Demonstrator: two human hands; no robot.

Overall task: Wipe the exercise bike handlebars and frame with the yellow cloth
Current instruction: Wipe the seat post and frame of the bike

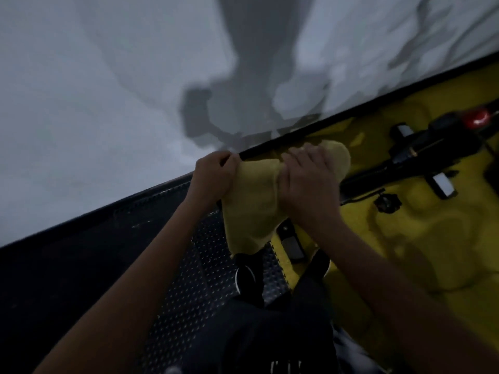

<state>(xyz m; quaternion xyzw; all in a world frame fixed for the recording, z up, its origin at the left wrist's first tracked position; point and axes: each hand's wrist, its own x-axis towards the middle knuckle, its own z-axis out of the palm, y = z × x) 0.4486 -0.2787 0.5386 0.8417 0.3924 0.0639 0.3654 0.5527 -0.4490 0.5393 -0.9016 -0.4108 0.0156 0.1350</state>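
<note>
The yellow cloth [252,209] hangs in front of me at the middle of the view, stretched between both hands. My left hand [214,175] pinches its upper left corner with curled fingers. My right hand [306,182] grips the cloth's upper right part, fingers curled over a bunched fold. The exercise bike [421,152], black with a red knob [478,118], stands at the right on the yellow floor. Neither hand nor the cloth touches the bike. The frame is dark and blurred.
A pale wall [108,90] fills the upper left, with a shadow of the bike on it. A black baseboard [151,194] runs diagonally. Black checker-plate mat [199,282] lies under my dark shoes [247,276]; yellow floor [421,238] spreads to the right.
</note>
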